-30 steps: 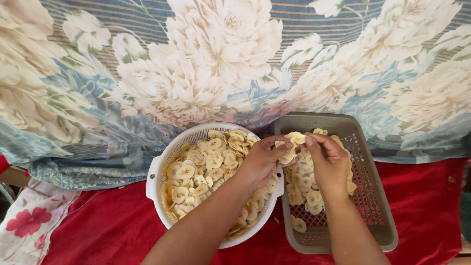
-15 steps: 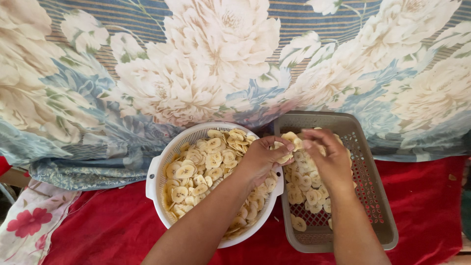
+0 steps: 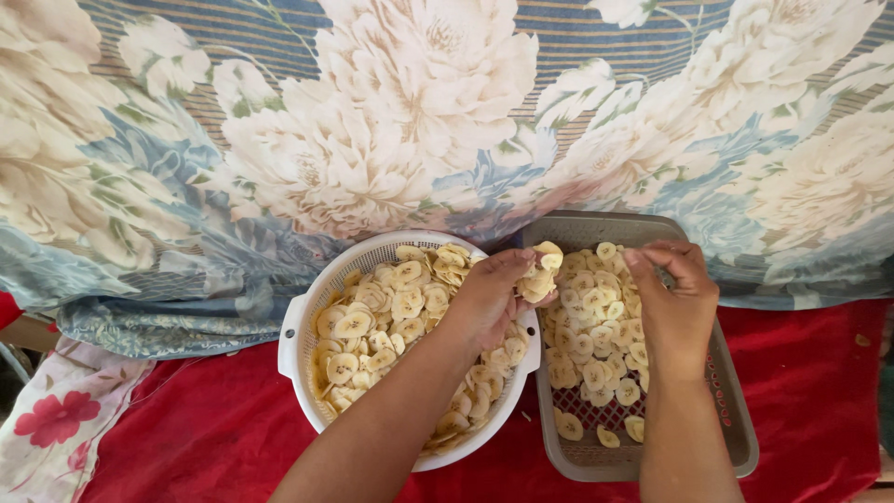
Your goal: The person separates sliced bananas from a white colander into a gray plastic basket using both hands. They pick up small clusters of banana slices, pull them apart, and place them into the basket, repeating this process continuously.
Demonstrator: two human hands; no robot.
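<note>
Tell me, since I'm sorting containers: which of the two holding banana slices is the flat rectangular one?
The grey mesh tray on the right, under the right hand. The other is a round white colander with deep sides, beside it on the left.

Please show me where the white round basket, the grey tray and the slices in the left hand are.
white round basket [image 3: 296,328], head view, left rim.
grey tray [image 3: 728,421], head view, right wall.
slices in the left hand [image 3: 540,278], head view, middle of bunch.

Pale banana slices [image 3: 538,279] bunched in left grip, above grey tray [image 3: 736,410].
</note>
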